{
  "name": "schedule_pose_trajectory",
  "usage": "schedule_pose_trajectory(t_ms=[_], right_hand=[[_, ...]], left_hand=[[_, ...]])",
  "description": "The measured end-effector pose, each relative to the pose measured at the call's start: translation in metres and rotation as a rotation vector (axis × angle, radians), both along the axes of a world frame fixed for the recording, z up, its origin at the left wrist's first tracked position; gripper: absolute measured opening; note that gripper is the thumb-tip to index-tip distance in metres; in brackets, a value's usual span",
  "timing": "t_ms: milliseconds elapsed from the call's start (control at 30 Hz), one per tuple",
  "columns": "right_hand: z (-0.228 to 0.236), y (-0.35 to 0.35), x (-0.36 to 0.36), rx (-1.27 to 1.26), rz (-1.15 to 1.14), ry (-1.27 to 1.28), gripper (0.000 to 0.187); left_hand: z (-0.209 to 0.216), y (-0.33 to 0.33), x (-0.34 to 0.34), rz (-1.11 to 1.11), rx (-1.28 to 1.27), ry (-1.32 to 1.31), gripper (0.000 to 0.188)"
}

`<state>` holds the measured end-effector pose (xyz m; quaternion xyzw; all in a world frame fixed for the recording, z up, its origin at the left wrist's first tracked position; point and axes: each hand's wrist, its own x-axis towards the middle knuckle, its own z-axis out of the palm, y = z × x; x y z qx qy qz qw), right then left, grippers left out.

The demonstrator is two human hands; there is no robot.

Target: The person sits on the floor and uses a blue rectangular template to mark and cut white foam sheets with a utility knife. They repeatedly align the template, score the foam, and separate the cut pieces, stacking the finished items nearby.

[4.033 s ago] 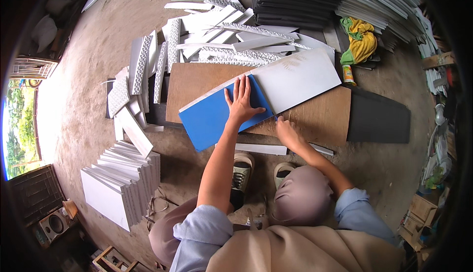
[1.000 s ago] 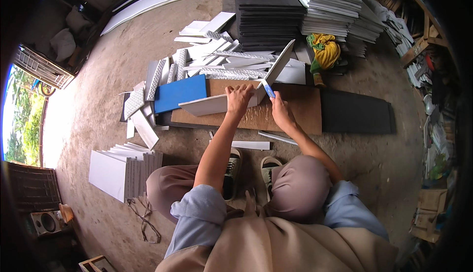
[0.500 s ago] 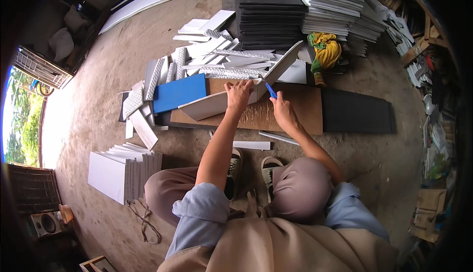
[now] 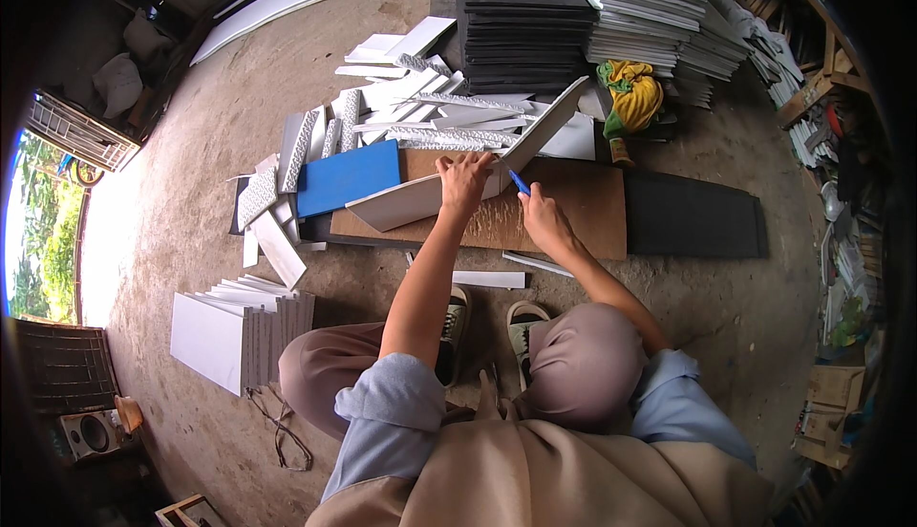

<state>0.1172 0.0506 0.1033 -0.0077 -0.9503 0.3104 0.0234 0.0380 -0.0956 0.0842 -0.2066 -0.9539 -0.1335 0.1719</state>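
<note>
On brown board (image 4: 592, 207), V-shaped white panel (image 4: 411, 204)

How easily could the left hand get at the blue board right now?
Probably yes: the blue board lies just left of the left hand, with nothing apparently on top. The hand grips the bent pale panel, so it would likely have to let go first.

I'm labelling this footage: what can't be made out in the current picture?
In the head view:
Blue cutter: rear end hidden by the right hand.
Its blade: too small to tell whether it touches the pale panel.
Brown board: partly hidden by that panel.
Black stack: far end cut off by the upper edge.
</note>
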Motion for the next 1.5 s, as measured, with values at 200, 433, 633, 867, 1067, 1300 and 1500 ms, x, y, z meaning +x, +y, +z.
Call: schedule_pose_trajectory(t_ms=[200,433,633,867,1067,1300,1500], right_hand=[[-0.002,-0.001,-0.001,-0.029,-0.021,0.083,0.03],[-0.007,0.0,-0.003,-0.009,-0.028,0.059,0.029],[-0.01,-0.008,-0.013,0.091,-0.027,-0.023,0.03],[-0.019,-0.008,-0.032,0.078,-0.014,-0.02,0.031],[-0.018,-0.006,-0.014,0.038,-0.012,-0.082,0.03],[-0.084,0.003,-0.035,0.092,0.062,-0.117,0.032],[-0.138,-0.006,-0.029,0.141,-0.063,-0.283,0.039]], left_hand=[[0.002,0.001,0.0,-0.012,0.0,-0.017,0.015],[-0.001,0.0,-0.002,-0.034,-0.039,-0.02,0.017],[-0.008,0.002,0.004,-0.002,0.021,0.039,0.015],[0.0,0.01,0.005,0.006,0.072,0.019,0.012],[0.003,0.0,0.001,-0.023,-0.019,0.012,0.012],[0.005,0.011,0.014,-0.03,-0.051,0.011,0.019],[0.013,0.009,-0.006,0.035,0.085,-0.134,0.02]])
